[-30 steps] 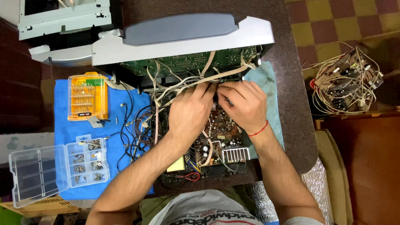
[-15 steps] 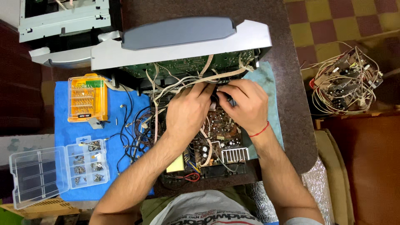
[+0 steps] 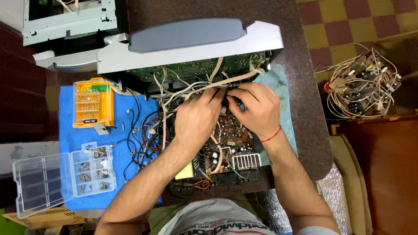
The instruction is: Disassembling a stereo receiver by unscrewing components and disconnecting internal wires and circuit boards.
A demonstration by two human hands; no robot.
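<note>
An opened electronic device lies on the table, its brown circuit board [image 3: 230, 135] bare and its grey front panel [image 3: 187, 48] tipped away from me. Beige flat ribbon cables [image 3: 191, 89] run from the panel's green board [image 3: 191, 69] down to the brown one. My left hand [image 3: 198, 117] rests over the board, its fingertips pinched on a ribbon cable near the panel. My right hand [image 3: 257, 109], with a red thread at the wrist, meets it there and grips a small dark part [image 3: 241, 104]. The spot under the fingers is hidden.
A blue cloth [image 3: 69, 126] carries a yellow screwdriver bit case [image 3: 92, 102], loose black wires [image 3: 139, 139] and a clear compartment box of screws [image 3: 63, 178]. Another grey chassis [image 3: 69, 21] stands at the far left. A wired circuit board [image 3: 361, 85] lies at the right.
Both hands stay at the same spot over the board; the fingers have only shifted slightly around the cable and the dark part.
</note>
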